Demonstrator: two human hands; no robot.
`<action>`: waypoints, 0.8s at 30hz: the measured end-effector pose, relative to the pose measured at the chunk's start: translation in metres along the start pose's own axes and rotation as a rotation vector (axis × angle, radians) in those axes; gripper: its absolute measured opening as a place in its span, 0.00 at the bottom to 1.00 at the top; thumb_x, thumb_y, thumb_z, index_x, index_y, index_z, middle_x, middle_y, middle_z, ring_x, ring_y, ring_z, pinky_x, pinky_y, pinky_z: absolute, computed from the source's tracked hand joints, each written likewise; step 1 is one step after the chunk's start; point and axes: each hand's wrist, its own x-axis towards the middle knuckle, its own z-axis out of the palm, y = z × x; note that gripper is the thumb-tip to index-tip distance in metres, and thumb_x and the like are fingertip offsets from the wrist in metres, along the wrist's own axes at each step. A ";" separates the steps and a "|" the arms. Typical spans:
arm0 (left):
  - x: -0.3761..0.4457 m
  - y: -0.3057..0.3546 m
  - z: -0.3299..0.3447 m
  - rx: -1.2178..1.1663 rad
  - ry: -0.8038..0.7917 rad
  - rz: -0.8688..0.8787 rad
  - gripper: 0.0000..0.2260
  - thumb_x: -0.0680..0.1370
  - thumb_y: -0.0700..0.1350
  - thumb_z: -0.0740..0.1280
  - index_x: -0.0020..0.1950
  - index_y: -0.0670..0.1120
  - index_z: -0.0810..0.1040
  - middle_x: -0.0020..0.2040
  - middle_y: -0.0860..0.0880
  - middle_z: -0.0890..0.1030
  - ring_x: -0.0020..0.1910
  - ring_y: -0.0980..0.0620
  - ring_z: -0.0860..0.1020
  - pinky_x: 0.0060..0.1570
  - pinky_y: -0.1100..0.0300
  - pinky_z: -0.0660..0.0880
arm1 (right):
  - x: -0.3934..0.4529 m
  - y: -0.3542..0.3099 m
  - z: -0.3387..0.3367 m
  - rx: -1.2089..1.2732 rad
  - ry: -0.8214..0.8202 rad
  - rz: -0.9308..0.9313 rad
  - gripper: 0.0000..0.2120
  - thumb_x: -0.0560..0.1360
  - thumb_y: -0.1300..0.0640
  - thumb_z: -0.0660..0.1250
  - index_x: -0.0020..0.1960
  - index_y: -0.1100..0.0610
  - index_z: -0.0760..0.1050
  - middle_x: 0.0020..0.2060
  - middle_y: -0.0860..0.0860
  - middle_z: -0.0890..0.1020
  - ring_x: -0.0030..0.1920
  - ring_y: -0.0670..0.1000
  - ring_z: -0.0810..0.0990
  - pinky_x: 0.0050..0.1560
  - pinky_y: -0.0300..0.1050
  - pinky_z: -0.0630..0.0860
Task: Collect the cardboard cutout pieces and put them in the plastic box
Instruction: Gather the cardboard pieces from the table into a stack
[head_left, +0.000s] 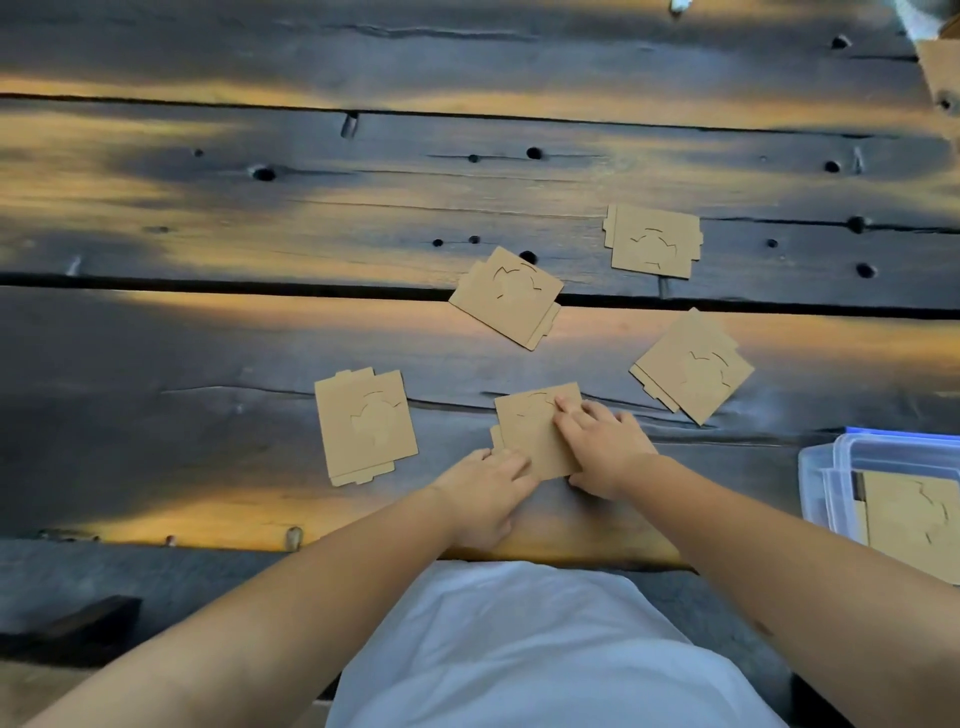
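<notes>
both hands are working the nearest cardboard piece (535, 434) at the table's (208, 338) front edge — probably because a flat sheet on rough planks needs an edge lifted before it can be picked up. the right hand (602, 447) is lying flat across its right side, fingers spread and pressing down; the left hand (488, 488) is curling its fingertips at the lower left corner, not yet closing on it. four more pieces are lying scattered beyond — the plastic box (831, 467), at the right, is already holding some.
</notes>
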 end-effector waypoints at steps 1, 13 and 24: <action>-0.003 -0.005 -0.003 -0.012 0.019 -0.004 0.23 0.72 0.49 0.65 0.65 0.46 0.68 0.65 0.43 0.68 0.64 0.43 0.68 0.61 0.48 0.67 | -0.001 -0.001 0.000 -0.004 0.011 0.009 0.41 0.72 0.44 0.68 0.77 0.53 0.52 0.80 0.50 0.49 0.77 0.56 0.53 0.69 0.60 0.61; -0.073 -0.156 -0.032 -0.109 -0.003 -0.625 0.29 0.72 0.51 0.69 0.70 0.46 0.63 0.71 0.44 0.63 0.70 0.43 0.60 0.63 0.46 0.67 | 0.017 -0.139 -0.014 0.602 -0.051 0.061 0.18 0.74 0.46 0.66 0.58 0.56 0.69 0.54 0.54 0.76 0.54 0.56 0.75 0.55 0.55 0.75; -0.092 -0.159 -0.009 -0.192 -0.007 -0.917 0.40 0.70 0.63 0.69 0.75 0.53 0.54 0.64 0.44 0.67 0.61 0.40 0.69 0.52 0.45 0.73 | 0.054 -0.197 -0.033 1.834 -0.388 0.373 0.12 0.74 0.53 0.71 0.56 0.56 0.75 0.31 0.45 0.76 0.33 0.44 0.73 0.51 0.42 0.71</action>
